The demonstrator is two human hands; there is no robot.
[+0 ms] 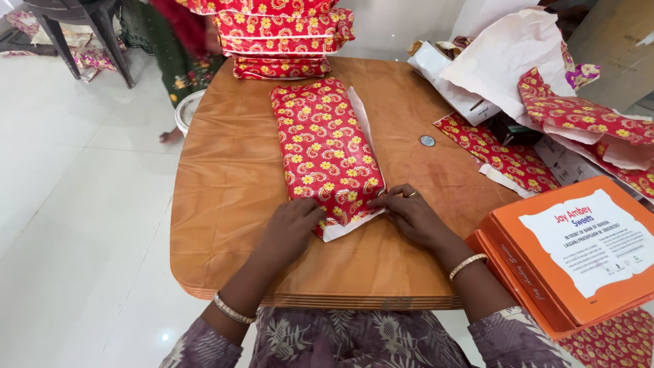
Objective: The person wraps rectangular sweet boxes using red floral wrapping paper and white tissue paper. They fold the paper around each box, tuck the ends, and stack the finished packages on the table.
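A long box wrapped in red paper with yellow flowers (323, 146) lies lengthwise on the brown table (225, 177). At its near end, white edges of the paper stick out. My left hand (291, 226) presses on the near left corner of the wrapped box. On the near right corner rests my right hand (409, 212), with its fingers pinching the paper fold there. Both wrists wear bangles.
A stack of wrapped red boxes (279, 37) stands at the table's far end. Orange boxes (572, 252) sit at the right, with loose red and white wrapping paper (531, 68) behind them. A small round tape roll (427, 140) lies on the table. A person stands far left.
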